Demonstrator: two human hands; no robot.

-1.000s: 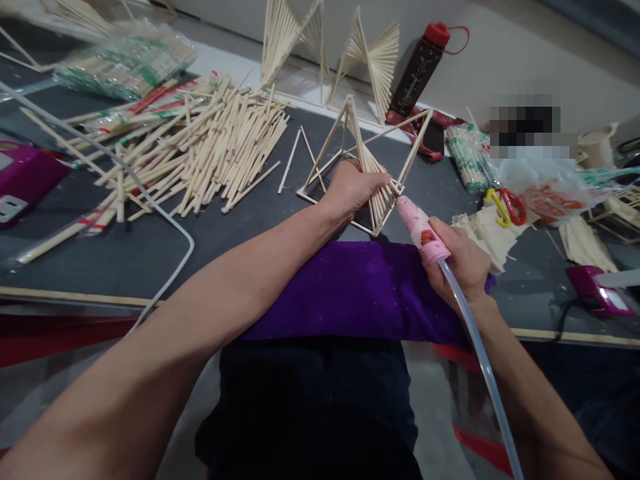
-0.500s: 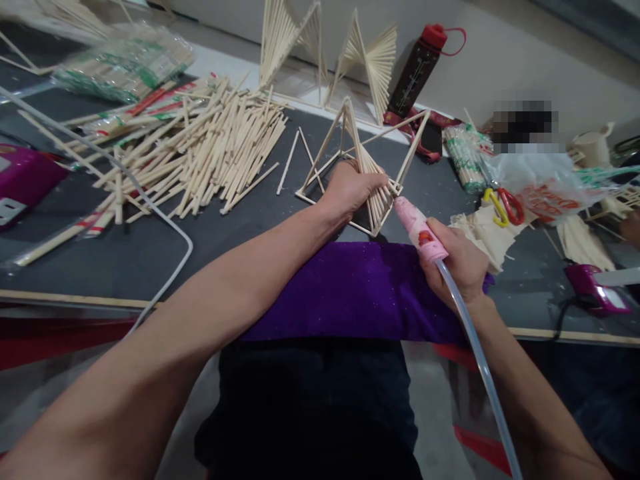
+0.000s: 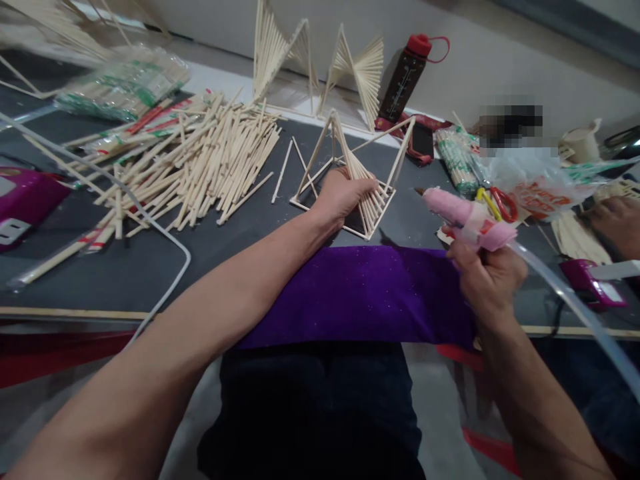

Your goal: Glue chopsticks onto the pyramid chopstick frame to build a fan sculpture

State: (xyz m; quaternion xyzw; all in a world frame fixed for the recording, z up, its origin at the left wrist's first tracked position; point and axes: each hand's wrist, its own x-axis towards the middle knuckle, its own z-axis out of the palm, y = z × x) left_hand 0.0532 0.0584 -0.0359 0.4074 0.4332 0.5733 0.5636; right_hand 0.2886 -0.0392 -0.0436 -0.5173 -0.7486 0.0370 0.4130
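My left hand (image 3: 340, 193) is closed on the fanned sticks of a small wooden stick frame (image 3: 367, 230), which stands on the dark table. The frame has a square base and slanted uprights; part of the fan is hidden behind my fingers. To the right, my right hand (image 3: 490, 277) grips a glue gun (image 3: 453, 207) wrapped in pink cloth. Its brown tip points left toward the frame, with a gap between them. From its rear a long translucent tube (image 3: 565, 290) runs down to the right. Two loose sticks (image 3: 283, 170) lie left of the frame.
A heap of wooden sticks (image 3: 230, 160) and bagged sticks (image 3: 123, 83) lie left. Twisted stick structures (image 3: 355, 73) and a bottle (image 3: 405, 77) stand behind. Scissors (image 3: 503, 203), a plastic bag (image 3: 537, 183) and another person's hand (image 3: 620, 223) are right. Purple cloth (image 3: 365, 293) covers the near edge.
My right hand has drawn the glue gun away from the frame to the right and turned it more sideways. My left hand keeps its hold on the frame.
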